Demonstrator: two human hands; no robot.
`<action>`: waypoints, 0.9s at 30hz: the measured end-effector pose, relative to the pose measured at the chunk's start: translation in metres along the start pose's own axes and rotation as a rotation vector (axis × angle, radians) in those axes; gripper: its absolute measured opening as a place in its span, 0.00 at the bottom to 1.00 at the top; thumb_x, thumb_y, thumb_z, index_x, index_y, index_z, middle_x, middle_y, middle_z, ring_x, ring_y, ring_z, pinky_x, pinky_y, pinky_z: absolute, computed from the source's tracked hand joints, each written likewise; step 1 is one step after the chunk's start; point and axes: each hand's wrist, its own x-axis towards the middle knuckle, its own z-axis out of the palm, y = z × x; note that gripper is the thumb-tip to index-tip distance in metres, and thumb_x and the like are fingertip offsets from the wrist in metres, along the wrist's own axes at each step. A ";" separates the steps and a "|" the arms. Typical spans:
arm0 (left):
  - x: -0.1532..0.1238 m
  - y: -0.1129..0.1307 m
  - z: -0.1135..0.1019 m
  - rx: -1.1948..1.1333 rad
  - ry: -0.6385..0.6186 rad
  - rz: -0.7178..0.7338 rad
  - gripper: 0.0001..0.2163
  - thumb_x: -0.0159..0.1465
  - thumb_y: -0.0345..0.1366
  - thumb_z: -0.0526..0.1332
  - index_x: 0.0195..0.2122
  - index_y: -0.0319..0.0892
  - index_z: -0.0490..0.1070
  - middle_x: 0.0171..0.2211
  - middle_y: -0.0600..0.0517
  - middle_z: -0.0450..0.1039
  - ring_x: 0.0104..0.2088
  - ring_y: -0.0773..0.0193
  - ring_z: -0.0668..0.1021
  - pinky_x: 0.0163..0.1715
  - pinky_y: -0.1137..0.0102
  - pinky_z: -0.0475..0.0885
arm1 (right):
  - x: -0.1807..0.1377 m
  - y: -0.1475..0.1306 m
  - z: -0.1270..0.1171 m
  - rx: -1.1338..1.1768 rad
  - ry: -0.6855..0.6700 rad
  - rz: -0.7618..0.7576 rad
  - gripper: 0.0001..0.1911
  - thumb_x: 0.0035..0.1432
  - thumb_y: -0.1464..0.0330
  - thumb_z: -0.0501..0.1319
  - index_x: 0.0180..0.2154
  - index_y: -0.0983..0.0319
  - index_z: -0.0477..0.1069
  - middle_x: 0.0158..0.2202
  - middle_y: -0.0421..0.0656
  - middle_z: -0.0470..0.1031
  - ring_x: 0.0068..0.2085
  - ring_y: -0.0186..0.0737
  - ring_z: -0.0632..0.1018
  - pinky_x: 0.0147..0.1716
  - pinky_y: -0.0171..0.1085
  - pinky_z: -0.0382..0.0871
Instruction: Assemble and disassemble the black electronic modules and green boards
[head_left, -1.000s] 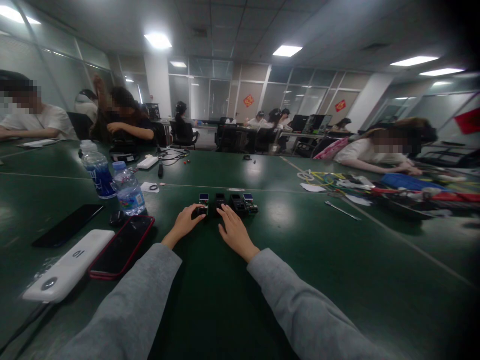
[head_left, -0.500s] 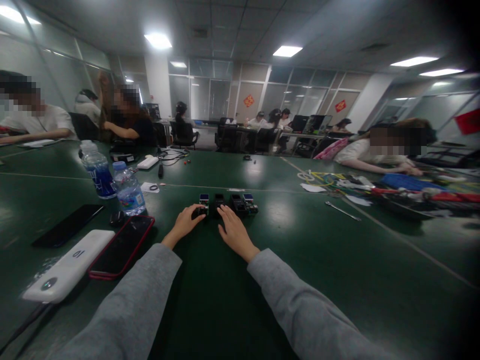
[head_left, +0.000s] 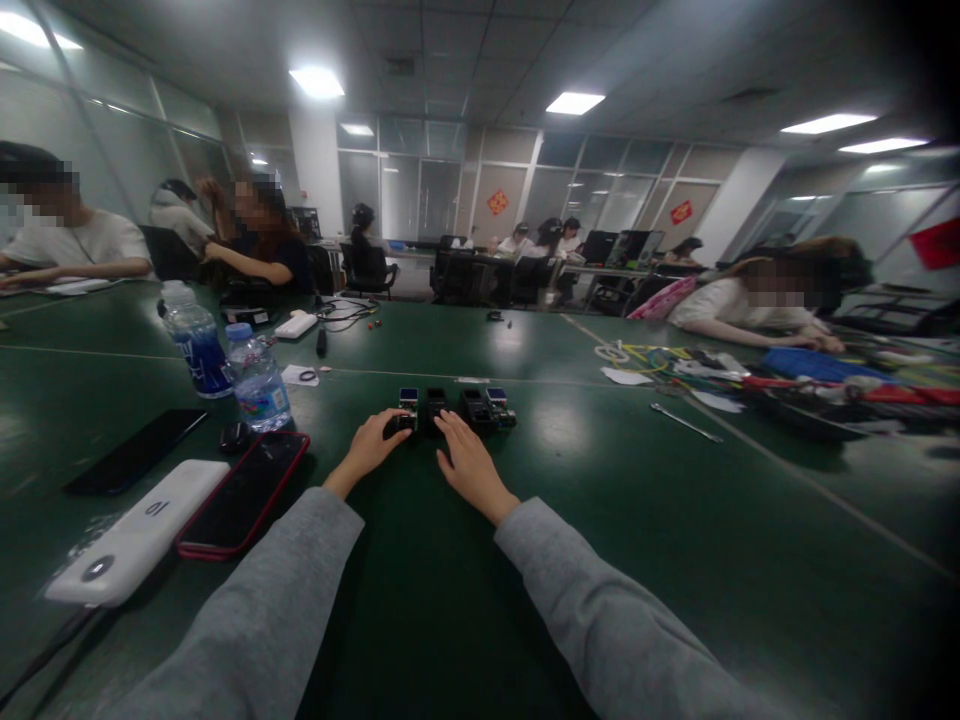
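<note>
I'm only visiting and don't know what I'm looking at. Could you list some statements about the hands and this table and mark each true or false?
1. The left hand is at the leftmost device in a small row. True.
2. The right hand is holding a bottle. False: the right hand is at a black device, second from the left in that row.
3. Two plastic bottles stand on the table, left of the row. True.
4. The red-edged phone lies right of the hands. False: the red-edged phone lies to their left, beside a white oblong device.
5. Both sleeves of the person wearing the camera are grey. True.
</note>
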 end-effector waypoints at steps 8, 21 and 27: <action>0.000 0.004 0.000 -0.003 0.013 -0.008 0.15 0.60 0.39 0.64 0.49 0.48 0.72 0.49 0.49 0.75 0.51 0.56 0.76 0.53 0.57 0.70 | 0.000 -0.001 -0.001 -0.002 0.009 -0.018 0.31 0.62 0.74 0.55 0.65 0.63 0.53 0.65 0.49 0.52 0.66 0.46 0.54 0.63 0.50 0.57; 0.002 -0.012 0.004 0.048 -0.011 0.013 0.16 0.63 0.41 0.61 0.52 0.47 0.70 0.52 0.48 0.73 0.52 0.56 0.74 0.54 0.55 0.68 | 0.000 -0.001 -0.001 0.001 -0.003 -0.009 0.31 0.62 0.74 0.56 0.65 0.63 0.52 0.66 0.48 0.51 0.66 0.46 0.53 0.64 0.50 0.56; 0.002 -0.007 0.003 0.019 -0.001 0.013 0.16 0.62 0.40 0.62 0.51 0.48 0.70 0.51 0.48 0.74 0.51 0.56 0.75 0.54 0.56 0.69 | 0.000 -0.002 -0.003 -0.006 -0.012 -0.002 0.31 0.62 0.74 0.56 0.65 0.63 0.52 0.66 0.48 0.52 0.66 0.45 0.53 0.64 0.48 0.56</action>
